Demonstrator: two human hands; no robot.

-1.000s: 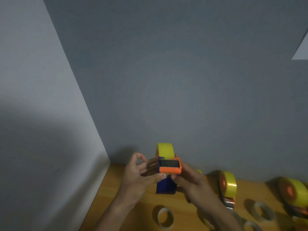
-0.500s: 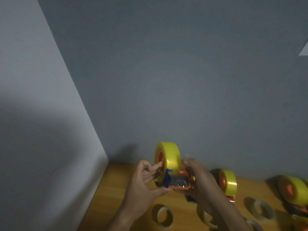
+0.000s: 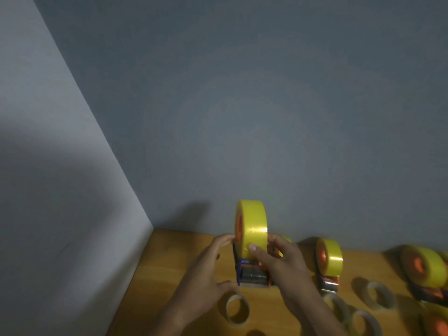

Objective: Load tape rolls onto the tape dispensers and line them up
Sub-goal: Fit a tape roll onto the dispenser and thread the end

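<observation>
Head view. A yellow roll of packing tape (image 3: 252,226) stands upright on the orange hub of a blue-and-orange hand-held tape dispenser (image 3: 253,275), which is at the far left of the wooden tabletop (image 3: 174,258), close to the grey wall (image 3: 242,117).

The right hand (image 3: 278,260) curls its fingers round the roll's right side, thumb laid across the yellow face. This grip probably steadies the roll and frame together.

The left hand (image 3: 206,275) lies against the dispenser's left side with its fingers extended, fingertips at the hub and thumb by the blue base; it touches rather than clasps, apparently to brace the frame while it is squared.

To the right, a second loaded dispenser (image 3: 328,265) and a third loaded dispenser (image 3: 424,270) stand in a line along the wall, so the held unit appears to take the left end of the row.

Empty cardboard cores (image 3: 237,310) lie on the near part of the tabletop.
</observation>
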